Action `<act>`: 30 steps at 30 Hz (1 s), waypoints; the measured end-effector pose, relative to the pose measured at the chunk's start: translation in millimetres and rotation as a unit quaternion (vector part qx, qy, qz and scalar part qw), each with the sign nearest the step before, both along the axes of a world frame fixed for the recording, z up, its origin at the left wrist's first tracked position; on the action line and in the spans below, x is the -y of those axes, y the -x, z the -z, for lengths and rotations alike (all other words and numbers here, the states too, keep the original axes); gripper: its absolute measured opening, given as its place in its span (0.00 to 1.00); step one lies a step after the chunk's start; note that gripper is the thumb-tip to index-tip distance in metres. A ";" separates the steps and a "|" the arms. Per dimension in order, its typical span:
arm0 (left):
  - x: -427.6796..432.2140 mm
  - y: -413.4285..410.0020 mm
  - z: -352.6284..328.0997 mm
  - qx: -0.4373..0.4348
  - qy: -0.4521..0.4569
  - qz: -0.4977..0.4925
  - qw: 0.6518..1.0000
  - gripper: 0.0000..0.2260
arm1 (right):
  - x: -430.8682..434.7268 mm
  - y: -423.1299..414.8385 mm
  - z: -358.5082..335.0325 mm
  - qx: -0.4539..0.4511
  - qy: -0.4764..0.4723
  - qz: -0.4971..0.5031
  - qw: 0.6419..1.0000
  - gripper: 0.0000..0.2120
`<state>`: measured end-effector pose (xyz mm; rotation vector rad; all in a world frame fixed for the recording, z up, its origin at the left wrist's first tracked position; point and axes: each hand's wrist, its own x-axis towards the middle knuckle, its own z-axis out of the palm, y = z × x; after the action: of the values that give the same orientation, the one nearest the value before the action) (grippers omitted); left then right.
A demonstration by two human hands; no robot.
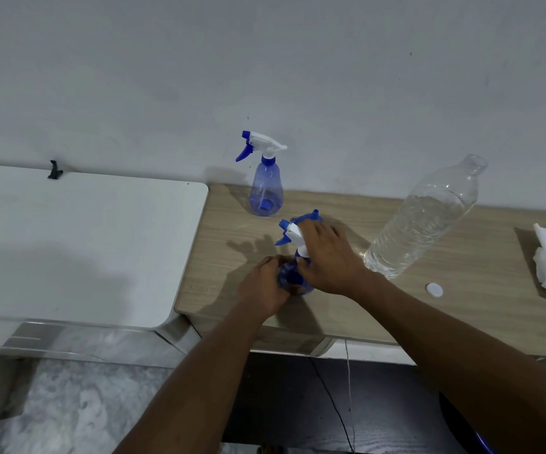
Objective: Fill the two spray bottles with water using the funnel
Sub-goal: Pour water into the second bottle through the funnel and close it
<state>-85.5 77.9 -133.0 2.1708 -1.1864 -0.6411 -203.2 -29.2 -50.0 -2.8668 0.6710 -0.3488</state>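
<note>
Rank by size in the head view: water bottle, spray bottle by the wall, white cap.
1. Water bottle, largest.
2. Spray bottle by the wall, slightly farther away but clearly smaller.
3. White cap, smallest by far.

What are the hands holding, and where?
Both hold the near spray bottle: the left hand grips its body, the right hand grips its sprayer top.
</note>
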 end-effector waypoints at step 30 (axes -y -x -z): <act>1.4 -2.2 4.9 -0.029 0.022 0.003 0.999 0.27 | -5.5 -1.1 0.6 0.055 -0.139 0.047 0.988 0.19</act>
<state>-83.3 76.5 -137.9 2.0985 -1.1666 -0.6685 -202.1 -23.8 -50.6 -2.5389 0.7693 -0.3902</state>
